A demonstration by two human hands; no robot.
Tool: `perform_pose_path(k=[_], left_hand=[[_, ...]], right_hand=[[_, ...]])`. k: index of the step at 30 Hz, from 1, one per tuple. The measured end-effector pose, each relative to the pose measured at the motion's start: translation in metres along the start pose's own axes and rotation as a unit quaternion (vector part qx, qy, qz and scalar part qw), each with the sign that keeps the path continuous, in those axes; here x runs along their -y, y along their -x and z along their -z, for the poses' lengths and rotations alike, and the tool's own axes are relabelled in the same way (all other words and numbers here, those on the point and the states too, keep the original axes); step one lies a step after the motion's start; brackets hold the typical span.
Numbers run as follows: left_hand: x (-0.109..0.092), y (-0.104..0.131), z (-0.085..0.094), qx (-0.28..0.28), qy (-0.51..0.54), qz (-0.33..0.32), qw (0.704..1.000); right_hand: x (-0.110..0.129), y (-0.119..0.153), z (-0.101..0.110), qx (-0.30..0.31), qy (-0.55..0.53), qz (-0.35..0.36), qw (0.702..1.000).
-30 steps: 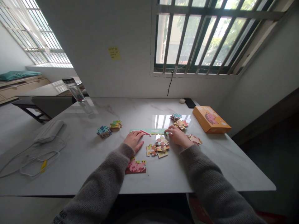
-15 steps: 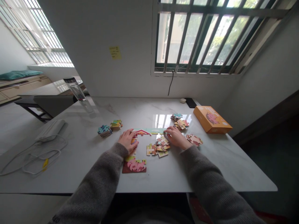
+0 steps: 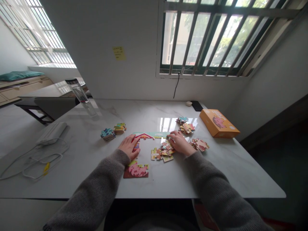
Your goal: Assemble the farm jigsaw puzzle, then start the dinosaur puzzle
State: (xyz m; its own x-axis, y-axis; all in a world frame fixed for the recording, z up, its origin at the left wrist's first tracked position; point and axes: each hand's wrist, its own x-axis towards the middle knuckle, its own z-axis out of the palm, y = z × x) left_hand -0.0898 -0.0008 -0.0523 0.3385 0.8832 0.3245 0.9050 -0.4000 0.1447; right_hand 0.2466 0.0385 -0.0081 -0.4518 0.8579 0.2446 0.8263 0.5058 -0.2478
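Note:
A partly joined jigsaw puzzle lies flat before me. Its far row is a pale green strip with a red roof, its left side runs toward me, and a pink pig section forms the near corner. My left hand lies on the left side, fingers spread and covering part of it. At the strip's right end, my right hand touches the edge with slightly bent fingertips; its fingers are apart. Between the hands is a heap of loose puzzle pieces, partly under my right hand.
Stacked pieces stand at the left, beside a greener stack. Right of my hands are more piles of pieces and pinkish pieces. Further out are an orange box, a black phone, a bottle and a white cable.
The joined puzzle has slid slightly left, together with my left hand. My right hand has shifted a little left and still touches the strip's end. The loose heap has stayed put.

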Motion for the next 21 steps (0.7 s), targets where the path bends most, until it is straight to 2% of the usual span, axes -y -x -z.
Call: perform_pose_path(k=[11, 15, 18, 21], left_hand=[[0.009, 0.003, 0.004, 0.008, -0.004, 0.005, 1.0], [0.009, 0.003, 0.004, 0.013, 0.005, 0.024, 1.0], [0.007, 0.001, 0.009, 0.009, 0.015, 0.044, 0.999], [-0.002, -0.003, 0.021, -0.015, 0.029, 0.038, 0.999]], right_hand=[[0.006, -0.002, 0.0, -0.005, -0.016, 0.026, 1.0], [0.005, 0.001, 0.012, -0.01, -0.031, -0.017, 0.999], [0.008, 0.005, 0.024, 0.029, -0.015, -0.067, 0.997], [0.015, 0.009, 0.031, 0.094, -0.014, -0.07, 0.993]])
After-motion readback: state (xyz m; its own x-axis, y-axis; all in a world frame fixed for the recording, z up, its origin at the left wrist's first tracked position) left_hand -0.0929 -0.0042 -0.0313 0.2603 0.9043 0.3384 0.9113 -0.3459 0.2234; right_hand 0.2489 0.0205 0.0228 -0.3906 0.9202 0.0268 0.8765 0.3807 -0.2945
